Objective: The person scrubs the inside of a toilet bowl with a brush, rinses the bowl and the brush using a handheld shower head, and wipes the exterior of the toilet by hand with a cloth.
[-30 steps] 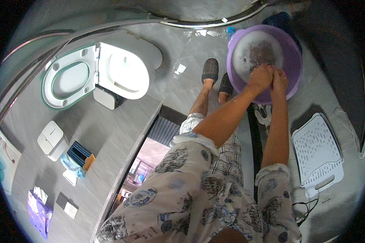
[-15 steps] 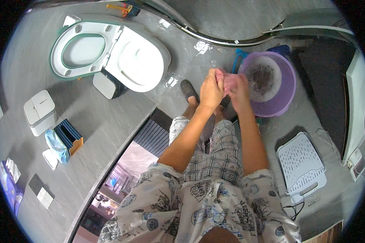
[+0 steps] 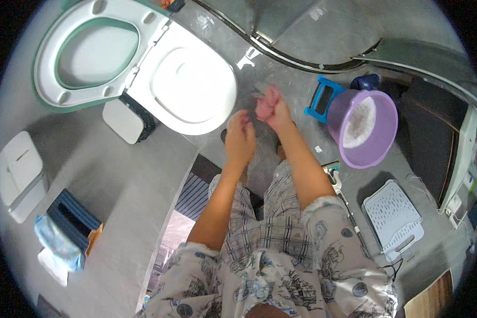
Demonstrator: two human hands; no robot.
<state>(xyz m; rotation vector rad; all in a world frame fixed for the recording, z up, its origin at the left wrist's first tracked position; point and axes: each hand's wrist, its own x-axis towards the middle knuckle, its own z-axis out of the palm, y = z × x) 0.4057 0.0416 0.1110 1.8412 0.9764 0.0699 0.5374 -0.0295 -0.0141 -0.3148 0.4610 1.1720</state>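
Note:
In my right hand [image 3: 282, 117] is a bunched pink cloth [image 3: 267, 103], blurred by motion, with the fingers closed round it. My left hand [image 3: 240, 142] hangs just to its left, apart from the cloth. Its fingers are smeared, so their grip is unclear. Both hands are in front of my legs, beside the white toilet [image 3: 222, 90], whose seat and lid are raised. To the right stands a purple basin [image 3: 350, 146] with white suds [image 3: 360, 124] in it.
A blue stool [image 3: 311, 112] touches the basin's left side. Nearer me are a long-handled tool [image 3: 350, 212] and a grey perforated board [image 3: 392, 214]. A lidded bin [image 3: 123, 122] stands by the toilet. A curved shower track [image 3: 302, 65] crosses the far floor.
Both hands have moved left, away from the basin, toward the toilet. They have come apart, and the cloth stays in my right hand. The view has turned left.

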